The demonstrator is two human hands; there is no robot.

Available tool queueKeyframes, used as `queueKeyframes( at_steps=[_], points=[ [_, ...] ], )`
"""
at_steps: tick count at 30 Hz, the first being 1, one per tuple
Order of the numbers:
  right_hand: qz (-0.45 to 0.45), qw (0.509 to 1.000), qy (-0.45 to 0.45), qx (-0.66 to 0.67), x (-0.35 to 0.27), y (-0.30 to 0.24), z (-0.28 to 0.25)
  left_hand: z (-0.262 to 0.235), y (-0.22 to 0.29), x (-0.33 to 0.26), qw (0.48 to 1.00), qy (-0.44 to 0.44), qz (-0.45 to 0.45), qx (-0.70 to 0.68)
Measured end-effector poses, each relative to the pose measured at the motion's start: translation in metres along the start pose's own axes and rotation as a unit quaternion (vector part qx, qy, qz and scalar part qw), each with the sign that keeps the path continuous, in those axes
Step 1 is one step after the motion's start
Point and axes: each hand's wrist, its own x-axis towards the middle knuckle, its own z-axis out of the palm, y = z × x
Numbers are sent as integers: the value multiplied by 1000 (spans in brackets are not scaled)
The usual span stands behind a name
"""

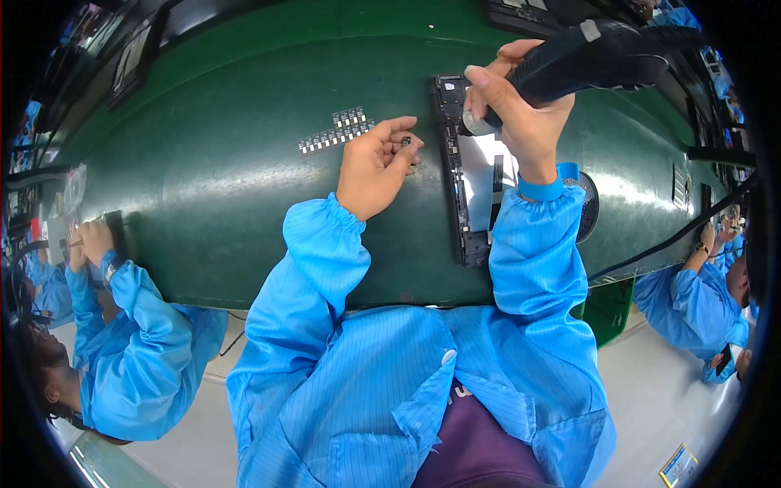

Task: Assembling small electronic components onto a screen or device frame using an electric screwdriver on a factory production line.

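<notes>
My left hand (376, 167) pinches a small black part (406, 141) between thumb and fingers, just left of an opened electronic device. This device (455, 175) has a long black frame and a shiny silver panel, and it lies lengthwise on the green table. Above its far end, my right hand (525, 114) is wrapped round a bulky black handheld tool (578, 61). A pale rounded piece (478, 124) shows below those fingers; whether it belongs to the tool I cannot tell. Several small black-and-white parts (333, 137) lie in neat rows beyond my left hand.
A round black dish (587, 207) sits beside my right forearm, partly hidden. A dark cable (691, 236) crosses the table's right side. Co-workers in blue smocks sit at left (146, 358) and right (691, 301). More dark frames (138, 61) lie at the far edge.
</notes>
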Motion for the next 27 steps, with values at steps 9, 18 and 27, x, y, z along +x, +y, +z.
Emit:
queueKeyframes(
  at_steps=[9,18,27],
  points=[
    [1,1000,-13,-19,1,6,2,-4,-2,3,1000,-18,-2,-12],
    [3,999,-18,-28,-5,2,10,-7,-6,-2,999,4,26,-35],
    [-26,991,-53,-124,-12,1,15,-5,-3,1,998,12,44,-37]
  ],
)
